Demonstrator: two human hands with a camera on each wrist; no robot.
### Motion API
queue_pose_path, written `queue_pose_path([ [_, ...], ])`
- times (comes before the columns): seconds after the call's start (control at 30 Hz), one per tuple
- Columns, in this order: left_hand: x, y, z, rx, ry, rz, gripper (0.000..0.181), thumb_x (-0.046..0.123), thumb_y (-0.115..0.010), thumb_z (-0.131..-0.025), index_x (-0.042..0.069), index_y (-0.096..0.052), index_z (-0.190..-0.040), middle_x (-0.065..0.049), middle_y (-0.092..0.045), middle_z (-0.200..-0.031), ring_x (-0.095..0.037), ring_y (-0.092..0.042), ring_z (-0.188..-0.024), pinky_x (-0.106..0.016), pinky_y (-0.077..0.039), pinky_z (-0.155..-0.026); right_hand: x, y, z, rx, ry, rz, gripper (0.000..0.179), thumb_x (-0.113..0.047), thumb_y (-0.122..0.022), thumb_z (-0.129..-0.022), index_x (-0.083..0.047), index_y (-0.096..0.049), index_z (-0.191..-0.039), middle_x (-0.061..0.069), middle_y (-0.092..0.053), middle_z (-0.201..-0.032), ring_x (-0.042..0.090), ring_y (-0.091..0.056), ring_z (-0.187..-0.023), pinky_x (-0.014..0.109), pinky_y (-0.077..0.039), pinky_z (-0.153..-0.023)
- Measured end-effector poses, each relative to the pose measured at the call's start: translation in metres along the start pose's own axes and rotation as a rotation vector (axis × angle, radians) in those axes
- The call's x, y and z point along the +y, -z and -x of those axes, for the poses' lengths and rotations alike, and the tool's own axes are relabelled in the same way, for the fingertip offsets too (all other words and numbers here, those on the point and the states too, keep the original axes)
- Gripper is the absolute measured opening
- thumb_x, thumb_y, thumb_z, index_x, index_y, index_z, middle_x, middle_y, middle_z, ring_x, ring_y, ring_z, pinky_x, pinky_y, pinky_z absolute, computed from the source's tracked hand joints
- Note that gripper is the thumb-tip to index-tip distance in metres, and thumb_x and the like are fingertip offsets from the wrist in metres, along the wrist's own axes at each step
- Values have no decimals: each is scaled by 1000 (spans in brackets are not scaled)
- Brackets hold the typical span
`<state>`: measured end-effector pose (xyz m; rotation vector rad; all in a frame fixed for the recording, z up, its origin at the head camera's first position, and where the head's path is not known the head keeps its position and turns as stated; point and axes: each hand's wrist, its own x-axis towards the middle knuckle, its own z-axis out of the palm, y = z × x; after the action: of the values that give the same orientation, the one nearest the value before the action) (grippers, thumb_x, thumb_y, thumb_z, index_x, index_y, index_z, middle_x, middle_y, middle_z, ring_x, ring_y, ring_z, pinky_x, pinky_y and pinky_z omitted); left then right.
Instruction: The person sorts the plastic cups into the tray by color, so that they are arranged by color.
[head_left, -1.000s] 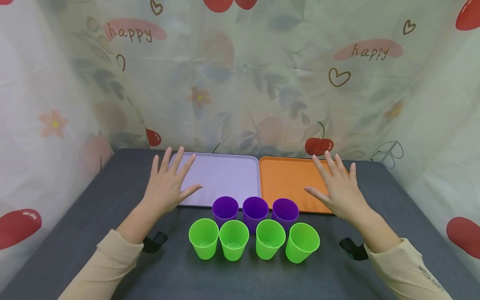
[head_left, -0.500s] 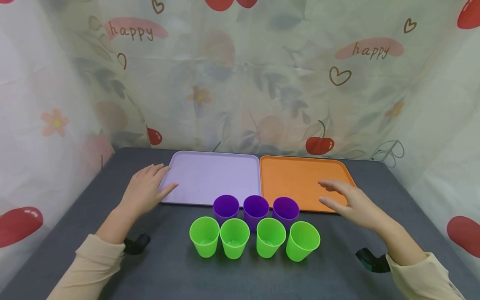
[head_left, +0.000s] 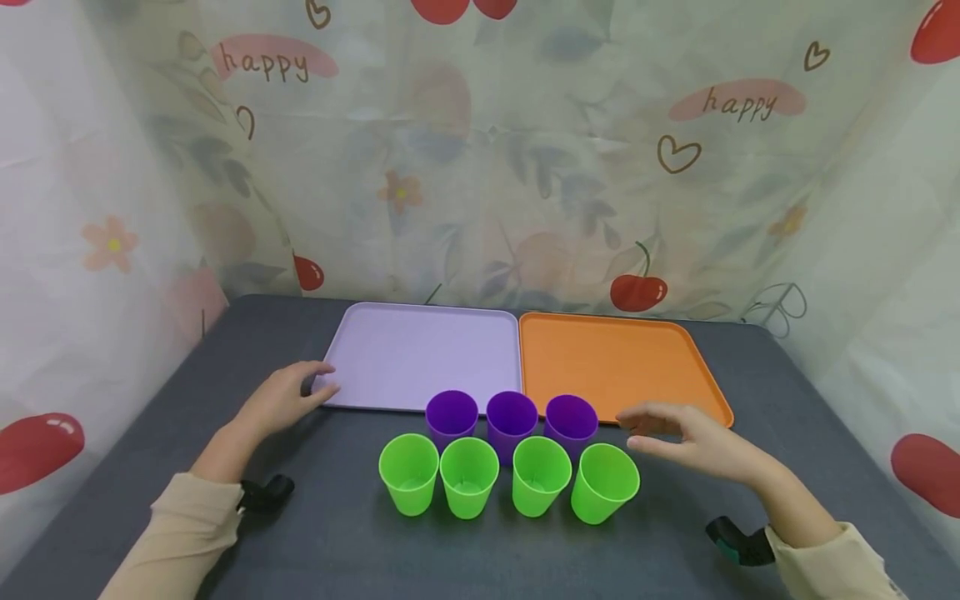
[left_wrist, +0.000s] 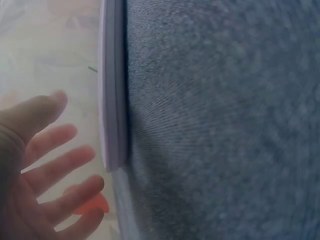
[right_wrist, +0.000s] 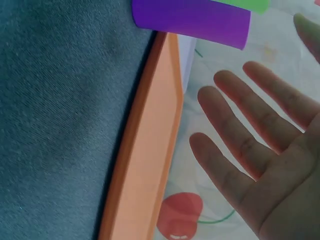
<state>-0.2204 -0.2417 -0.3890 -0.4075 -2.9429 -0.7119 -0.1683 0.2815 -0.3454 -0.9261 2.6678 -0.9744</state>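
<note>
Green cups (head_left: 469,479): four in a row on the counter (head_left: 480,558), mouths up, nearest the person; a wider gap parts the middle two.
Purple cups (head_left: 512,421): three in a row just behind the green ones, mouths up, partly hidden by them.
Lilac tray (head_left: 423,354): flat on the counter, behind the cups and to the left.
Orange tray (head_left: 611,367): flat on the counter, right beside the lilac one, their short sides meeting or nearly so.
Left hand (head_left: 281,400): at the lilac tray's left edge; fingers (left_wrist: 62,165) apart, slightly bent. I cannot tell whether the tips touch the tray.
Right hand (head_left: 697,437): near the orange tray's front edge, to the right of the purple cups; fingers (right_wrist: 237,135) apart, nearly straight, thumb partly out of the right wrist view.
Sleeves (head_left: 187,525): beige, on both arms, a black strap (head_left: 266,493) at each wrist.
Curtain (head_left: 487,167): pale, printed with cherries, hearts and "happy", behind the counter and along its sides.
</note>
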Motion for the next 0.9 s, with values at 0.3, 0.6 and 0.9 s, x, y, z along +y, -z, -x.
queue_pose_path([
  [0.3, -11, -6, -3, 9, -44, 73, 30, 12, -64, -86, -5, -62, -110, -21, -66, -102, -33, -60, -94, -51, -45, -85, -1, -5, 1, -102, 41, -79, 36, -17, -61, -90, -4, -55, -123, 14, -62, -119, 10, -62, -105, 26, -51, -86],
  [0.6, -11, -6, -6, -12, -13, 92, 29, 10, -67, -83, -4, -63, -107, -21, -67, -98, -27, -57, -83, -41, -45, -75, -8, -8, -1, -143, 106, -75, 50, -19, -74, -79, -11, -54, -125, 4, -62, -120, -1, -57, -108, 28, -49, -92],
  [0.9, -10, -7, -7, -22, 15, 115, 30, 10, -67, -82, -5, -62, -108, -23, -66, -101, -30, -58, -85, -44, -46, -77, -7, -10, -2, -158, 110, -78, 56, -24, -77, -75, -17, -54, -126, -5, -62, -120, 0, -57, -111, 24, -46, -94],
])
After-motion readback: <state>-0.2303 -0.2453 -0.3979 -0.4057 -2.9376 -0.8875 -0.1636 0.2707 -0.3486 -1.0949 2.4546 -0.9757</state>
